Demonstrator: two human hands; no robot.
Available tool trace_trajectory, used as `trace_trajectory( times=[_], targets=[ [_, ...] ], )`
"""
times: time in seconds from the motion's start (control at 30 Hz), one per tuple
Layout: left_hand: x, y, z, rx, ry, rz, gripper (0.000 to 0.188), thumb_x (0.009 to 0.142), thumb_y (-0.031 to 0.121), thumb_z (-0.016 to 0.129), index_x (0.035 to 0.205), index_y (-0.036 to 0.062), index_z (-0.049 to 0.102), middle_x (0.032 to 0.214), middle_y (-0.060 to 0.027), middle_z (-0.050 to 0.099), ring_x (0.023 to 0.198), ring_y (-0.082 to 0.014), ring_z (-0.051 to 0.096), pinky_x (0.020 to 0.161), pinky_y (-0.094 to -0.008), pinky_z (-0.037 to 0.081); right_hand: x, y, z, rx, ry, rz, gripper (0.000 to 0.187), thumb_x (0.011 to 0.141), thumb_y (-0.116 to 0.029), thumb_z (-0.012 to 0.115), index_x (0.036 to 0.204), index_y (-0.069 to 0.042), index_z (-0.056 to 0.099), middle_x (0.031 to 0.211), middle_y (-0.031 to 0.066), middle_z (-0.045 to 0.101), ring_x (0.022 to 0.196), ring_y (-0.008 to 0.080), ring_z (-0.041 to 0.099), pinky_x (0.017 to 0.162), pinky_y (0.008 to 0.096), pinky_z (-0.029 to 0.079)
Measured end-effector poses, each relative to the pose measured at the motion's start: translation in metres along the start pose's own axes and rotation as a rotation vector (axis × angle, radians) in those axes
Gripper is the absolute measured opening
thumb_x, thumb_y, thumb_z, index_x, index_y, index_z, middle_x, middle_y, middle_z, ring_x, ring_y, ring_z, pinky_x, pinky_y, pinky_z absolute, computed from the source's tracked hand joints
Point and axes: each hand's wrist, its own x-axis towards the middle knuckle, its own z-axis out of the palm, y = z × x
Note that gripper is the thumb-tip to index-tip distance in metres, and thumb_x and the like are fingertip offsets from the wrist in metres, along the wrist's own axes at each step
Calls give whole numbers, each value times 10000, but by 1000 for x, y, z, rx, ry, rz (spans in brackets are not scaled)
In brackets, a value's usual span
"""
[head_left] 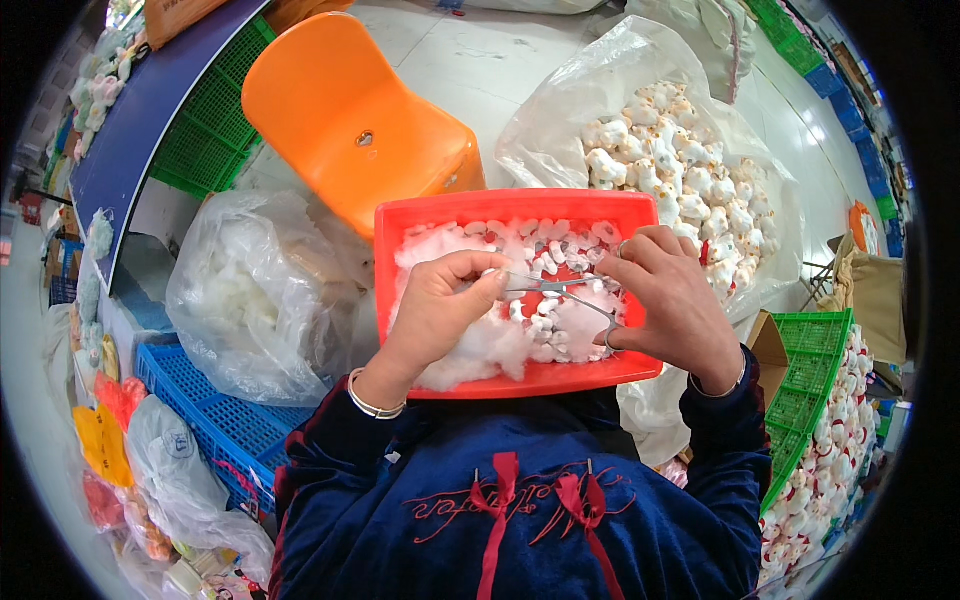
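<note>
Here we have a slim, silvery scissor-handled tool [550, 285], handles spread, over the red tray [560, 381] of white fluff [470, 345], its loops hooked on our right hand's [675, 290] fingers, our left hand's [437, 305] thumb and forefinger close at its tips, clamped or not we can't tell.

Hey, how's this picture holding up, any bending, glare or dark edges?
Head view: black corners outside the fisheye circle; the blue tabletop's edge bows near the left rim; bright glare spots on the pale floor at upper right; the metal tool between the hands looks fairly clear.
</note>
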Motion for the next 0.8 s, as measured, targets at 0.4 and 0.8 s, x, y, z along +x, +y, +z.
trace_trajectory(
  times=[0.4,0.8],
  targets=[
    [1,-6,14,-84,19,8,195,1007,79,659,1143,-40,732,822,-36,687,657,-55,549,599,-201,437,-5,-1,15,44,-128,-4,367,744,-228,839,1075,-113,730,963,46,665,1022,278,614,847,427,449],
    [-1,-8,9,-271,82,-120,174,1013,107,641,1097,-26,714,821,-37,679,603,-48,494,555,-184,392,-8,-2,23,56,49,45,634,626,-226,905,1184,-59,656,1147,115,604,1199,345,531,995,465,439]
  ],
)
